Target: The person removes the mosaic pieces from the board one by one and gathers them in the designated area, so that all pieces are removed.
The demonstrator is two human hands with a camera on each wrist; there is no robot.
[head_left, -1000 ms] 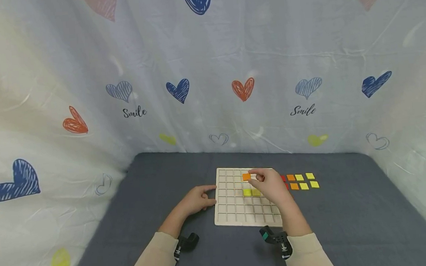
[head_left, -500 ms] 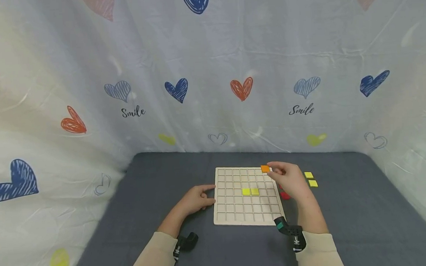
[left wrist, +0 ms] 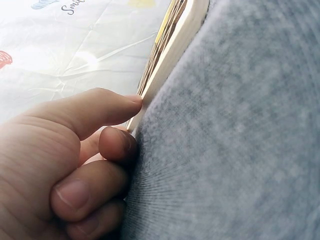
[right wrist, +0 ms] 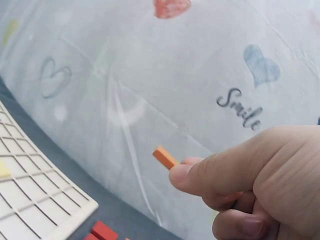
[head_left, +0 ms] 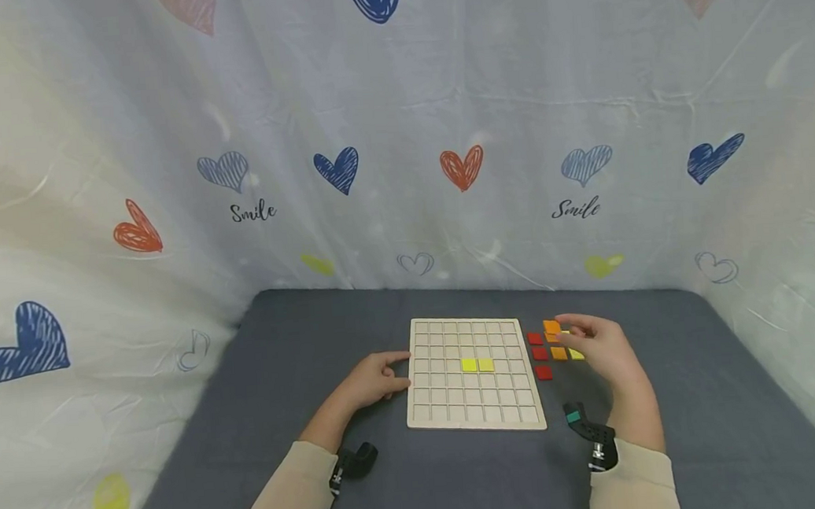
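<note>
Between thumb and forefinger, my right hand [head_left: 604,349] pinches a small orange square tile [head_left: 551,326], whose edge also shows in the right wrist view [right wrist: 165,157]. It is above the loose tiles right of the wooden grid board [head_left: 437,398]. Two yellow tiles [head_left: 485,365] lie side by side in cells near the board's middle. My left hand [head_left: 365,382] touches the board's left edge with index finger and thumb tip, spread apart along it. In the left wrist view its other fingers [left wrist: 72,195] are bent beside the edge.
Red tiles [head_left: 543,373] lie in a column just off the board's right side. Orange tiles [head_left: 559,354] and yellow tiles [head_left: 576,355] sit beside them, partly covered by my right hand. A grey cloth [head_left: 437,481] covers the table; a heart-printed curtain [head_left: 519,223] hangs behind.
My right hand has moved right with the orange tile, from over the board to above the loose tiles. My left hand has stayed at the board's left edge.
</note>
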